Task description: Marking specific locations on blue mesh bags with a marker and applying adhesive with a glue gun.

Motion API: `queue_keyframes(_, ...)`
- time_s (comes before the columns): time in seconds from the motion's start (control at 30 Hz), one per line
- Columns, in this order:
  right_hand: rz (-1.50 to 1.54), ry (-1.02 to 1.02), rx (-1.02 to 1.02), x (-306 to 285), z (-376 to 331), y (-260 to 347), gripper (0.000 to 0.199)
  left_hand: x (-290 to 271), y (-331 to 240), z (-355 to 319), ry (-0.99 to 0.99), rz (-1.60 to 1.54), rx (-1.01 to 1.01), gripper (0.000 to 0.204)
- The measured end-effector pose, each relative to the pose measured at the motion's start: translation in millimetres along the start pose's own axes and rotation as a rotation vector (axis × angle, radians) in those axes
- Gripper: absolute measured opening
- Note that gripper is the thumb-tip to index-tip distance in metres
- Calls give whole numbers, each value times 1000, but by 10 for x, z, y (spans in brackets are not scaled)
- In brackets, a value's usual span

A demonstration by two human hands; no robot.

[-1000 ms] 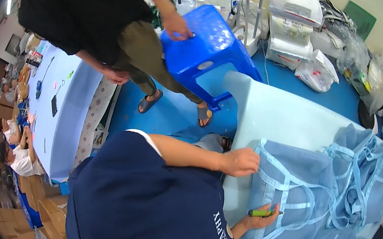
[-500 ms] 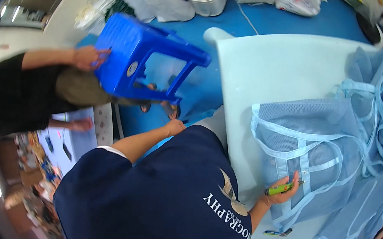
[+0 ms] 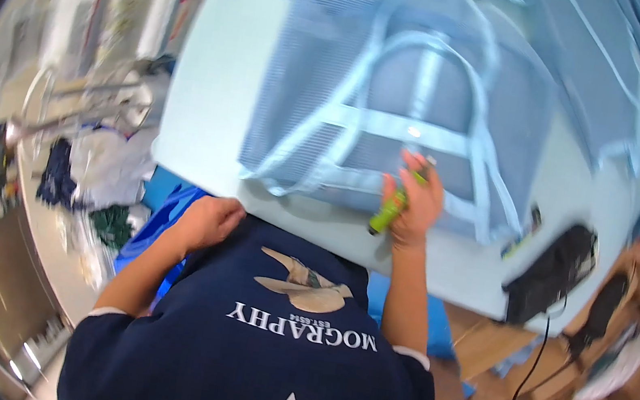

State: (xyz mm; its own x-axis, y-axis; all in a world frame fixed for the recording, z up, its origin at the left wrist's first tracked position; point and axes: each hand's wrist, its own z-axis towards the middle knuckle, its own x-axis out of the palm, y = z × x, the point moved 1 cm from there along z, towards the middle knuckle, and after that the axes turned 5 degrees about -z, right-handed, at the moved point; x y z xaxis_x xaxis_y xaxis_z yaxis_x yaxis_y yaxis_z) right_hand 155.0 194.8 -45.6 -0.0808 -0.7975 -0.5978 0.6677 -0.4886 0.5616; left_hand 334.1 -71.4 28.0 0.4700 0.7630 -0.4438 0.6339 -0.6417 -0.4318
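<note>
A blue mesh tote bag (image 3: 315, 60) with light-blue strap handles lies flat on the pale table (image 3: 202, 110). Over its near edge is my right hand (image 3: 420, 202), closed around a short green stick-like tool (image 3: 390, 210) with a dark end. The tool's exact kind is not clear. My left hand (image 3: 210, 221) is curled at the table's near edge, left of the bag and not touching it. Whatever its fingers may hold is hidden. To the right of the bag lies a small yellow-green tool (image 3: 521, 236), beside a black pouch (image 3: 551, 273).
More blue mesh pieces (image 3: 598, 84) lie at the far right. A black cable (image 3: 523, 384) hangs down past the table's right edge. Something bright blue (image 3: 157, 222) stands behind my left forearm. White plastic bags (image 3: 108, 166) and dark green bundles (image 3: 112, 224) fill the left side.
My view has swung right, so the bag now lies straight ahead. The person carrying a blue stool has left the view. My left hand has come up to the table edge; my right keeps the green tool.
</note>
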Motion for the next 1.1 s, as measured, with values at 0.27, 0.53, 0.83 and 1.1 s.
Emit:
queue_keyframes(0.27,58,-69,-12,-186,-70,217,31,27,-1067,542,-498,349,956,36)
queue_keyframes(0.53,-76,-298,59,-95,-350,132,33,80,-1022,1243,-304,665,1154,36)
queue_keyframes(0.83,-44,-441,145,-18,-412,35,31,233,-1017,1471,-220,563,1271,37)
queue_keyframes(1.1,-52,-450,142,3,-382,18,31,208,-1026,1445,-229,539,1259,38)
